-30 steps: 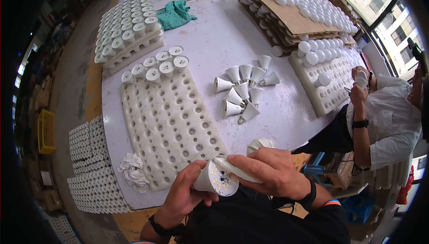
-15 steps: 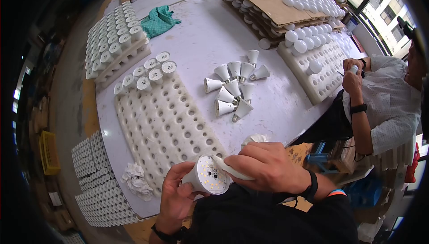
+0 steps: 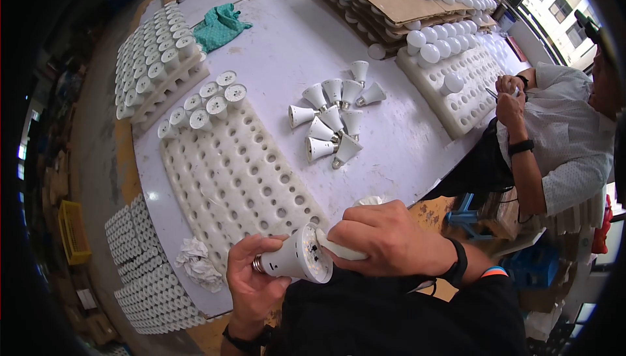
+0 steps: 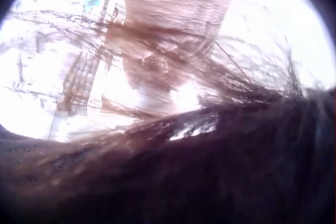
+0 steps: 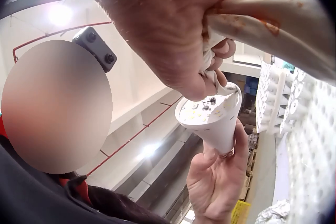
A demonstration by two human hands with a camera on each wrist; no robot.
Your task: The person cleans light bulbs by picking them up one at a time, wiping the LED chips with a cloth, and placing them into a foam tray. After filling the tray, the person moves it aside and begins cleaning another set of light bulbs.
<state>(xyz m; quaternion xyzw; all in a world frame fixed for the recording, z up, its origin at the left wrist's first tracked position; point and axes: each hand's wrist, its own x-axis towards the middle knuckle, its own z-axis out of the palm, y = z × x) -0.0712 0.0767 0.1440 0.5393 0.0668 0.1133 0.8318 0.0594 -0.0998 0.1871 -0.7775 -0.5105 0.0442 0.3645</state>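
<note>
Near the table's front edge, my left hand [image 3: 253,287] holds a white LED bulb housing [image 3: 285,261] by its narrow end, thumb and fingers round it. The housing lies tilted, its metal screw base to the left and its open wide end, with a chip-dotted LED board, to the right. My right hand [image 3: 388,238] squeezes a white piping-style bag [image 5: 273,22] with orange stains. Its tip meets the board's rim, as the right wrist view shows. Mostly dark blur and a bright wrist [image 4: 173,3] fill the left wrist view.
A foam tray [image 3: 228,167] holds several housings at its far end. Loose housings [image 3: 332,118] lie mid-table. Crumpled tissue [image 3: 197,265] is at the left edge, a green cloth [image 3: 220,27] farther back. Another person [image 3: 554,134] works at the right beside a second tray [image 3: 443,92].
My left hand has turned the housing, so its side and screw base now show and the board faces more to the right. The right hand keeps the bag at the rim.
</note>
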